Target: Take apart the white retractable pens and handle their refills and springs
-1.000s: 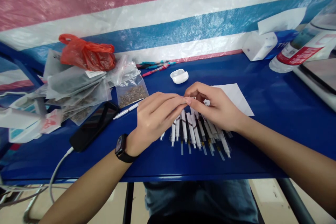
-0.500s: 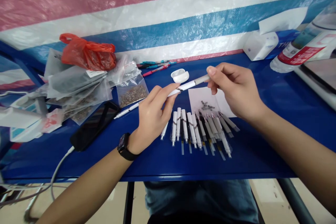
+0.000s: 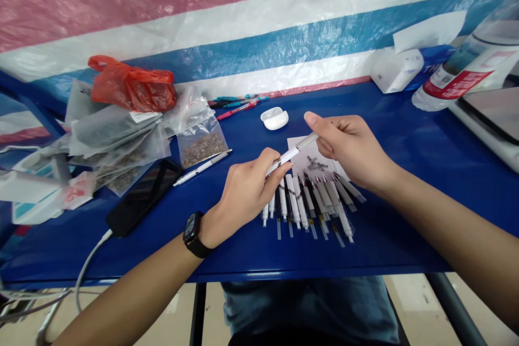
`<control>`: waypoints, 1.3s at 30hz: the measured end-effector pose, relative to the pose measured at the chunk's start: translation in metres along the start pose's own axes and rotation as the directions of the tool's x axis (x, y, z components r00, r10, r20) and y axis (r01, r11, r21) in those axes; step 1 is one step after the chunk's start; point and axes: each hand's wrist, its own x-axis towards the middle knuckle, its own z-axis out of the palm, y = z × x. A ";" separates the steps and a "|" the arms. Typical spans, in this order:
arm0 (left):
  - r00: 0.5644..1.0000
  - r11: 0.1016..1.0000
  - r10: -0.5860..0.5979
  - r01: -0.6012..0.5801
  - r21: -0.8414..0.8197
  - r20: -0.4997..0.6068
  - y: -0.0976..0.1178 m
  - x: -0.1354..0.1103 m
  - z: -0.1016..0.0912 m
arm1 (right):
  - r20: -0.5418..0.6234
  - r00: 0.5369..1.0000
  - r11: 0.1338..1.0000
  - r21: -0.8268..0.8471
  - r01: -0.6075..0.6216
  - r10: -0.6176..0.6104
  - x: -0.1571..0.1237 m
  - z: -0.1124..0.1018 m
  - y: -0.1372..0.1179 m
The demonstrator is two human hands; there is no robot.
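My left hand [image 3: 243, 194] and my right hand [image 3: 351, 146] hold one white pen [image 3: 292, 153] between them, a little above the blue table [image 3: 405, 135]. The left fingers pinch its lower end, the right fingers pinch its grey upper end. Below the hands lies a row of several white pen parts [image 3: 310, 203] side by side. A white sheet of paper [image 3: 298, 159] with small metal springs [image 3: 315, 162] on it lies behind that row. A black watch [image 3: 193, 233] is on my left wrist.
Clear bags with small parts [image 3: 121, 140] and a red plastic bag [image 3: 130, 86] lie at the left. A black phone [image 3: 141, 197] on a white cable, a loose pen [image 3: 200, 167], a white earbud case [image 3: 274, 118], coloured pens [image 3: 239, 104], a tissue pack [image 3: 397, 67] and a bottle [image 3: 466, 70] are also there.
Both hands rose from the row with one white pen between them, then came down and closer together; the paper with the springs came into sight.
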 end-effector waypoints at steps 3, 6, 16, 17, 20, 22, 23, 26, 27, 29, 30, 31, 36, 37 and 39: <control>0.993 0.985 -0.046 0.064 -0.158 0.113 0.002 0.003 -0.005 | 0.018 1.000 1.000 0.018 -0.009 0.009 -0.001 0.001 0.002; 0.972 0.932 -0.113 0.175 -0.317 0.204 0.005 0.006 -0.009 | 0.044 0.999 0.999 0.042 -0.009 0.007 -0.002 0.001 0.003; 0.973 0.862 -0.115 0.198 -0.467 0.200 0.005 0.006 -0.011 | 0.093 0.991 0.991 0.100 0.084 -0.093 -0.002 0.001 0.005; 0.984 0.912 -0.089 0.142 -0.384 0.154 0.005 0.005 -0.011 | 0.098 0.993 0.995 0.080 0.064 -0.071 -0.003 0.002 0.004; 0.998 0.992 -0.011 0.018 -0.127 0.056 0.005 0.003 -0.010 | 0.146 0.989 1.000 0.004 -0.017 0.017 -0.004 0.005 0.003; 0.999 0.999 0.011 -0.009 -0.049 0.033 0.004 0.003 -0.010 | 0.178 0.983 0.999 0.004 -0.039 0.038 -0.005 0.007 0.002; 0.999 0.998 0.010 -0.008 -0.055 0.038 0.004 0.004 -0.011 | 0.189 0.981 0.999 0.017 -0.036 0.032 -0.005 0.007 0.001; 0.994 0.978 -0.016 0.038 -0.207 0.109 0.005 0.005 -0.016 | 0.209 0.978 0.999 0.039 -0.008 -0.001 -0.006 0.007 0.000; 0.989 0.959 -0.030 0.068 -0.274 0.142 0.006 0.006 -0.018 | 0.215 0.977 0.999 0.037 0.001 -0.009 -0.007 0.006 0.000; 0.975 0.910 -0.057 0.139 -0.390 0.213 0.006 0.008 -0.021 | 0.228 0.974 1.000 0.021 0.016 -0.020 -0.009 0.005 -0.001; 0.966 0.882 -0.073 0.179 -0.437 0.248 0.006 0.008 -0.022 | 0.232 0.972 1.000 0.011 0.024 -0.026 -0.010 0.005 -0.002; 0.956 0.848 -0.090 0.222 -0.481 0.281 0.006 0.008 -0.023 | 0.236 0.971 0.999 0.004 0.032 -0.032 -0.011 0.004 -0.003; 0.847 0.496 -0.166 0.514 -0.700 0.504 0.009 0.005 -0.022 | 0.272 0.961 0.999 0.000 0.040 -0.038 -0.013 0.002 -0.008; 0.816 0.404 -0.161 0.567 -0.717 0.555 0.010 0.005 -0.021 | 0.285 0.957 0.999 0.020 0.043 -0.047 -0.013 0.001 -0.009; 0.783 0.282 -0.150 0.619 -0.733 0.604 0.012 0.004 -0.020 | 0.301 0.950 0.995 0.069 0.067 -0.085 -0.012 -0.001 -0.010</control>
